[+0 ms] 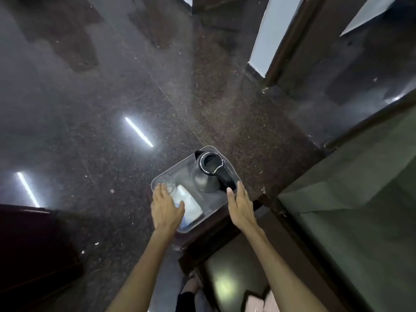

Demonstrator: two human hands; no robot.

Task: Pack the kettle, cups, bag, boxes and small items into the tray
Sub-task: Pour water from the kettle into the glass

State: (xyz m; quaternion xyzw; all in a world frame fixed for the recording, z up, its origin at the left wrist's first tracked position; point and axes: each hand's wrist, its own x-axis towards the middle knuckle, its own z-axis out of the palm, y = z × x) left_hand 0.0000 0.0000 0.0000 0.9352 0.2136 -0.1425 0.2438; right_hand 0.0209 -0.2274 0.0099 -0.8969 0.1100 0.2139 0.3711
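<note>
A clear plastic tray (180, 167) sits on the corner of a dark wooden stand, over the floor. A black and steel kettle (210, 174) stands in its far right part, lid up, handle toward me. A clear glass cup (170, 188) sits at the tray's left side, and a white bag or box (191, 206) lies in the near part. My left hand (165, 208) rests flat over the tray's left edge, fingers apart, partly covering the cup. My right hand (239, 203) lies along the tray's right edge beside the kettle handle, fingers straight.
The dark speckled polished floor (112, 97) stretches to the left and beyond, with light strips reflected in it. A green-grey surface (349, 210) with a dark wooden frame runs along the right. A dark piece of furniture (27, 244) stands at lower left.
</note>
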